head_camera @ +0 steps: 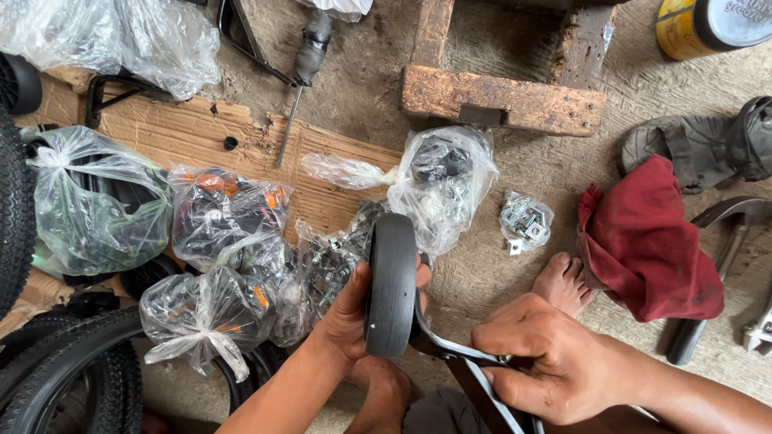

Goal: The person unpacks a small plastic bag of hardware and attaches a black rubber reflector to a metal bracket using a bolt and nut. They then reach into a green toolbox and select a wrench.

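A black bicycle tyre [48, 378] curves along the lower left edge, lying on the floor beside a sheet of brown cardboard [193, 137] crowded with clear plastic bags of parts [221, 210]. Right of them a crumpled red cloth [647, 245] rests near a grey sandal [700, 145]. At bottom centre the left hand [350, 313] grips a small dark wheel [392, 281], held upright on edge, fingers wrapped round its side. The right hand [535, 354] is clenched on a metal wrench [450, 347] whose head reaches the wheel's hub. A screwdriver [301, 72] lies above, well apart
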`<move>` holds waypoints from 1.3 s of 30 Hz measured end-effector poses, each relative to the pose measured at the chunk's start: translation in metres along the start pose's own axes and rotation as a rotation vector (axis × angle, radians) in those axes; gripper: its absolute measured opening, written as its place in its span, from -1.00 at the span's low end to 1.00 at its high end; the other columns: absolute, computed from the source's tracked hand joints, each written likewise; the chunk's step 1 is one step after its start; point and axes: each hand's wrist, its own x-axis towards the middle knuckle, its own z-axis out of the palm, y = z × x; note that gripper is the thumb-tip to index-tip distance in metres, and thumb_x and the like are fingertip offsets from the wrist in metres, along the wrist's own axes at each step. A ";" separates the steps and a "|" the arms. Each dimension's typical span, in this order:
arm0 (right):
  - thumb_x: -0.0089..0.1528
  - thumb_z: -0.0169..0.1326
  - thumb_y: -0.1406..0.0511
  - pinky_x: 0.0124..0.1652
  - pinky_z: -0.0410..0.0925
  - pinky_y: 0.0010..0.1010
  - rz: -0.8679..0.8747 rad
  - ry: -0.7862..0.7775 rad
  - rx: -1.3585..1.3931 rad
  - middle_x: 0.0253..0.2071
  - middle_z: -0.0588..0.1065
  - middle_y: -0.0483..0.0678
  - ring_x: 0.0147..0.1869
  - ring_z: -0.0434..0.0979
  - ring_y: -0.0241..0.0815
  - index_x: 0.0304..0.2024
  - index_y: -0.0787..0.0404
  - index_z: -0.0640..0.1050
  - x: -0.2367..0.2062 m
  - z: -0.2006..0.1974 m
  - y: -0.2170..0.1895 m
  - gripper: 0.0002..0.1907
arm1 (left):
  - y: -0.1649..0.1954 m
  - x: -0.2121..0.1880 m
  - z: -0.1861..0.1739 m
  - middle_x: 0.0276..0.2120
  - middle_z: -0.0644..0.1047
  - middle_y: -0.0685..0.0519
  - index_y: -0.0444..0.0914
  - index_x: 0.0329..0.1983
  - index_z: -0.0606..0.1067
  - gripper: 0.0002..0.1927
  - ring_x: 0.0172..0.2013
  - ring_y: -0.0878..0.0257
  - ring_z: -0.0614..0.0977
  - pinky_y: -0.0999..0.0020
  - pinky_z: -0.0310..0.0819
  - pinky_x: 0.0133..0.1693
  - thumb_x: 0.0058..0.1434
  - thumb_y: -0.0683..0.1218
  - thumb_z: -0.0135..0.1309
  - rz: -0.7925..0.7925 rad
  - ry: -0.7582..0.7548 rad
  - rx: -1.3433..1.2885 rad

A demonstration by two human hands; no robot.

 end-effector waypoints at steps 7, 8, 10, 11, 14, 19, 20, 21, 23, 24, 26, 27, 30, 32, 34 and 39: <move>0.13 0.09 0.41 -0.43 0.17 -0.11 0.026 -0.028 -0.081 -0.61 0.25 0.01 -0.50 0.41 0.03 -0.56 0.26 0.31 -0.007 -0.016 -0.015 -0.76 | -0.006 0.005 0.004 -0.32 0.48 0.11 -0.36 -0.08 0.52 -0.63 -0.34 0.37 0.67 0.58 0.61 -0.35 0.40 0.05 0.28 -0.018 -0.210 -0.138; 0.14 0.09 0.41 -0.43 0.16 -0.12 0.022 -0.037 -0.052 -0.61 0.25 0.01 -0.51 0.41 0.04 -0.56 0.26 0.31 -0.008 -0.019 -0.016 -0.76 | -0.008 0.007 0.006 -0.30 0.48 0.10 -0.36 -0.09 0.52 -0.64 -0.31 0.35 0.68 0.58 0.62 -0.34 0.38 0.03 0.29 -0.055 -0.190 -0.171; 0.16 0.08 0.43 -0.43 0.14 -0.12 0.009 -0.056 0.004 -0.61 0.26 0.02 -0.51 0.41 0.05 -0.56 0.27 0.31 -0.009 -0.023 -0.019 -0.75 | -0.012 0.009 0.012 -0.27 0.47 0.09 -0.36 -0.08 0.53 -0.64 -0.25 0.30 0.70 0.55 0.65 -0.31 0.32 0.02 0.31 -0.077 -0.169 -0.189; 0.15 0.08 0.43 -0.45 0.14 -0.12 0.029 -0.058 -0.007 -0.63 0.25 0.02 -0.53 0.41 0.05 -0.57 0.27 0.31 -0.009 -0.024 -0.020 -0.75 | -0.015 0.009 0.016 -0.26 0.47 0.10 -0.35 -0.06 0.52 -0.63 -0.22 0.26 0.70 0.51 0.66 -0.28 0.29 0.02 0.32 -0.062 -0.168 -0.176; 0.14 0.09 0.41 -0.46 0.16 -0.12 0.104 -0.094 -0.036 -0.66 0.27 0.03 -0.55 0.42 0.06 -0.59 0.28 0.31 -0.011 -0.024 -0.027 -0.74 | -0.017 0.012 0.027 -0.28 0.46 0.12 -0.32 -0.04 0.52 -0.65 -0.16 0.20 0.71 0.43 0.69 -0.19 0.30 0.00 0.33 -0.068 -0.166 -0.127; 0.12 0.15 0.31 -0.45 0.24 -0.13 0.218 -0.185 -0.179 -0.62 0.40 0.02 -0.49 0.47 0.07 -0.58 0.25 0.35 -0.012 -0.030 -0.041 -0.73 | -0.020 0.015 0.037 -0.17 0.46 0.10 -0.24 -0.07 0.46 -0.57 -0.08 0.14 0.69 0.17 0.65 0.07 0.20 0.07 0.37 -0.113 -0.126 -0.052; 0.13 0.15 0.30 -0.42 0.26 -0.14 0.222 -0.193 -0.183 -0.61 0.40 0.01 -0.48 0.48 0.05 -0.58 0.24 0.35 -0.013 -0.032 -0.043 -0.72 | -0.020 0.013 0.037 -0.14 0.47 0.07 -0.22 -0.05 0.44 -0.53 -0.08 0.15 0.68 0.15 0.63 0.09 0.17 0.09 0.38 -0.129 -0.084 -0.003; 0.13 0.15 0.28 -0.39 0.27 -0.15 0.226 -0.201 -0.187 -0.60 0.40 0.01 -0.47 0.48 0.04 -0.58 0.24 0.35 -0.013 -0.033 -0.045 -0.71 | -0.021 0.011 0.036 -0.12 0.47 0.04 -0.20 -0.02 0.42 -0.49 -0.08 0.15 0.67 0.14 0.60 0.12 0.15 0.10 0.40 -0.145 -0.044 0.046; 0.15 0.14 0.28 -0.36 0.29 -0.16 0.188 -0.200 -0.188 -0.58 0.41 0.00 -0.46 0.49 0.03 -0.57 0.24 0.36 -0.013 -0.034 -0.047 -0.71 | -0.026 0.009 0.032 -0.14 0.46 0.04 -0.19 -0.01 0.41 -0.45 -0.06 0.15 0.66 0.02 0.57 0.21 0.13 0.15 0.40 -0.144 -0.047 0.073; 0.16 0.14 0.29 -0.36 0.30 -0.16 0.143 -0.193 -0.187 -0.58 0.42 0.00 -0.45 0.49 0.03 -0.56 0.24 0.36 -0.013 -0.034 -0.047 -0.72 | -0.029 0.008 0.030 -0.15 0.46 0.04 -0.18 -0.01 0.40 -0.43 -0.05 0.15 0.66 -0.04 0.55 0.26 0.12 0.17 0.41 -0.141 -0.048 0.086; 0.17 0.14 0.28 -0.36 0.30 -0.16 0.170 -0.208 -0.179 -0.59 0.42 0.01 -0.44 0.50 0.04 -0.55 0.24 0.38 -0.013 -0.035 -0.046 -0.73 | -0.034 0.007 0.025 -0.16 0.47 0.05 -0.19 -0.01 0.41 -0.44 -0.08 0.17 0.65 -0.02 0.57 0.21 0.15 0.18 0.40 -0.128 -0.042 0.060; 0.18 0.15 0.28 -0.37 0.30 -0.16 0.244 -0.230 -0.170 -0.59 0.41 0.02 -0.44 0.50 0.04 -0.55 0.24 0.40 -0.012 -0.035 -0.046 -0.72 | -0.036 0.007 0.023 -0.17 0.47 0.05 -0.20 -0.01 0.41 -0.44 -0.10 0.18 0.65 -0.01 0.58 0.18 0.17 0.19 0.39 -0.124 -0.039 0.047; 0.19 0.15 0.28 -0.39 0.30 -0.16 0.292 -0.255 -0.140 -0.60 0.41 0.03 -0.44 0.49 0.06 -0.54 0.24 0.40 -0.013 -0.035 -0.046 -0.73 | -0.038 0.005 0.018 -0.15 0.48 0.05 -0.20 0.02 0.42 -0.43 -0.14 0.19 0.66 0.03 0.58 0.14 0.17 0.20 0.39 -0.105 -0.041 0.052; 0.19 0.15 0.29 -0.40 0.30 -0.17 0.250 -0.252 -0.123 -0.60 0.40 0.03 -0.45 0.49 0.06 -0.54 0.25 0.39 -0.014 -0.036 -0.045 -0.73 | -0.039 0.006 0.017 -0.21 0.48 0.03 -0.19 0.00 0.41 -0.48 -0.20 0.17 0.67 -0.04 0.60 0.13 0.24 0.17 0.39 -0.116 0.024 0.080; 0.19 0.14 0.30 -0.40 0.31 -0.17 0.191 -0.251 -0.110 -0.60 0.40 0.02 -0.47 0.48 0.06 -0.54 0.24 0.38 -0.014 -0.037 -0.044 -0.73 | -0.039 0.007 0.017 -0.23 0.49 0.03 -0.18 -0.02 0.41 -0.48 -0.24 0.15 0.69 -0.06 0.62 0.10 0.21 0.18 0.39 -0.110 0.044 0.089; 0.26 0.16 0.30 -0.47 0.23 -0.17 0.188 -0.280 -0.055 -0.64 0.35 0.02 -0.52 0.45 0.06 -0.55 0.26 0.37 -0.018 -0.039 -0.040 -0.67 | -0.039 0.007 0.017 -0.24 0.51 0.03 -0.18 -0.05 0.40 -0.43 -0.23 0.12 0.70 -0.02 0.64 0.05 0.15 0.22 0.39 -0.088 -0.020 0.128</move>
